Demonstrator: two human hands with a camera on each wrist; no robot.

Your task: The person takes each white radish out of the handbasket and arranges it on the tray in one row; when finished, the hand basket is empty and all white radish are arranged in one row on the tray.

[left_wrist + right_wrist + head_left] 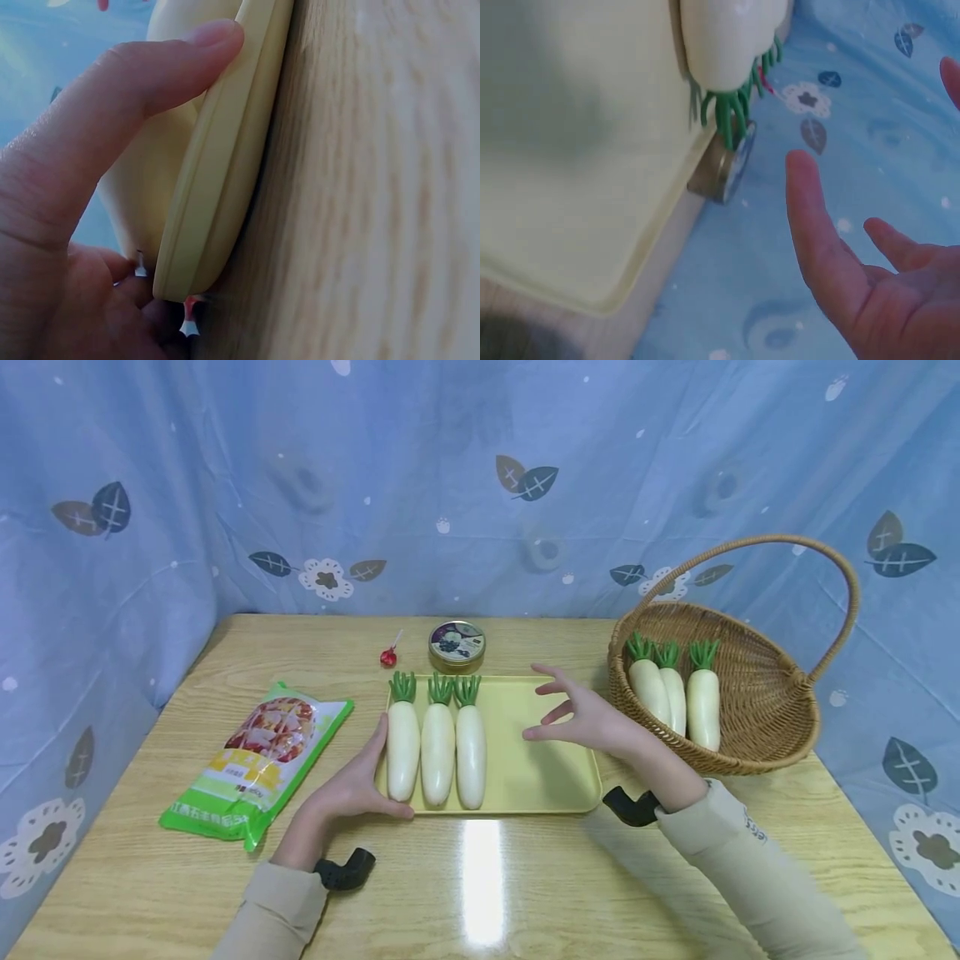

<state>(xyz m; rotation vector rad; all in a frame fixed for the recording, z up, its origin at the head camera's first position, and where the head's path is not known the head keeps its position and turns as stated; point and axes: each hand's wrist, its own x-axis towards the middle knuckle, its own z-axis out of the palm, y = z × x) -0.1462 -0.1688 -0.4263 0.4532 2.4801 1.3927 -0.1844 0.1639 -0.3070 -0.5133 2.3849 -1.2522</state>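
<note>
A pale yellow tray (525, 777) lies on the table with three white radishes (438, 756) side by side on its left part, green tops pointing away. My left hand (348, 789) holds the tray's near left corner. In the left wrist view its thumb (172, 71) lies on the tray's rim (217, 150), with the fingers round the corner. Over the right part of the tray hovers my right hand (581, 718), fingers spread and nothing between them. The wicker basket (757, 693) to the right holds three more white radishes (703, 706).
Left of the tray lies a green food packet (258, 760). Behind the tray stand a round tin (457, 647) and, beside it, a red lollipop (388, 657). The basket's tall handle (851, 585) arches up at the right. A blue patterned curtain (450, 485) hangs behind the table.
</note>
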